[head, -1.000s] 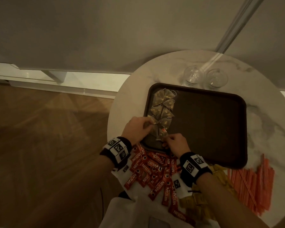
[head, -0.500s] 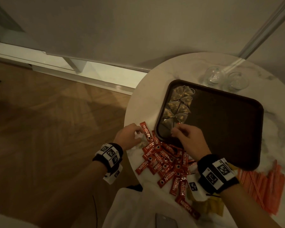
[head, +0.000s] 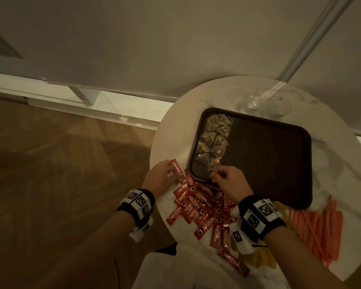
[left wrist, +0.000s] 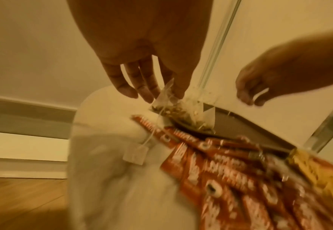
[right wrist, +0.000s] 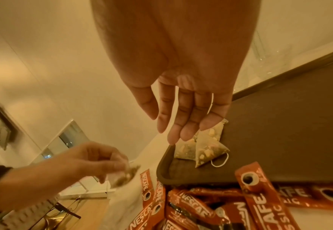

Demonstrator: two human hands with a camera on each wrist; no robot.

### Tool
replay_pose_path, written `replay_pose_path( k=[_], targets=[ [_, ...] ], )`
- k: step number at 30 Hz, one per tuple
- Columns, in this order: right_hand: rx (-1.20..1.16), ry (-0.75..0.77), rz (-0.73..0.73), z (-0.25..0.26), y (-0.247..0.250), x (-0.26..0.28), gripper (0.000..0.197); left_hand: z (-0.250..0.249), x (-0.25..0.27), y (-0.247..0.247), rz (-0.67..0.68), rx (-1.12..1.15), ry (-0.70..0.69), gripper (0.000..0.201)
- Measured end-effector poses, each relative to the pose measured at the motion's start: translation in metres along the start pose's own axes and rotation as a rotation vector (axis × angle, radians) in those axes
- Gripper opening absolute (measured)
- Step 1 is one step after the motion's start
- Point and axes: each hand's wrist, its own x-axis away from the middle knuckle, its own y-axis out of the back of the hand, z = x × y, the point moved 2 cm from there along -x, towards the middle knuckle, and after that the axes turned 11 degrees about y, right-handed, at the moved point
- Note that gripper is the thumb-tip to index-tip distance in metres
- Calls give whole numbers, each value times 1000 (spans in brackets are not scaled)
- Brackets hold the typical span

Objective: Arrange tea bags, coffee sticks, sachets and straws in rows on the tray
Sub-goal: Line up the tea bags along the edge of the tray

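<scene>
A dark brown tray [head: 269, 163] lies on a round marble table [head: 175, 132]. Several pyramid tea bags [head: 215, 140] form a double column along the tray's left side. My left hand [head: 165, 174] is just left of the tray's near corner and pinches one more tea bag [left wrist: 177, 110], whose string and paper tag [left wrist: 135, 155] hang down. My right hand [head: 223, 178] hovers at the tray's near left corner, its fingers [right wrist: 173, 124] nearly straight above the nearest tea bags [right wrist: 206, 149]. A white thread shows by its little finger. Red coffee sticks [head: 200, 205] are heaped in front of the tray.
Orange straws [head: 321, 226] lie at the table's near right, with yellow sachets [head: 256, 259] beside them. Two glasses [head: 252, 101] stand behind the tray by the wall. Most of the tray's floor is bare. Wooden floor lies to the left.
My left hand has drawn back off the tray to the table beside it and now holds a tea bag. My right hand has stayed at the tray's near left corner.
</scene>
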Motion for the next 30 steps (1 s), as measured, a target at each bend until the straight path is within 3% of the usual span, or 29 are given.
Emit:
replay_pose_path(
  k=[6,11,18,22,24,27,30],
  targets=[
    [-120,-37,-30,-13,-5,-5,15,-47,-1,13,-27,355,-86,17],
    [-149,-32,-32,-16,-13,-9,33,-70,-11,1,-8,373,-128,6],
    [-189,-148,-93,-29,-14,-6,28,-76,-24,-15,87,141,-138,14],
    [-561,-227,-43,-27,-15,-10,38,-84,-22,-7,89,300,-152,6],
    [-550,-199,47,-23,-16,-12,44,-87,-20,0,64,396,-135,7],
    [-540,-136,111,-15,-19,-16,32,-96,-18,11,71,486,-117,12],
    [-620,-112,64,-11,-23,-21,20,-102,-21,18,94,593,-86,13]
  ],
)
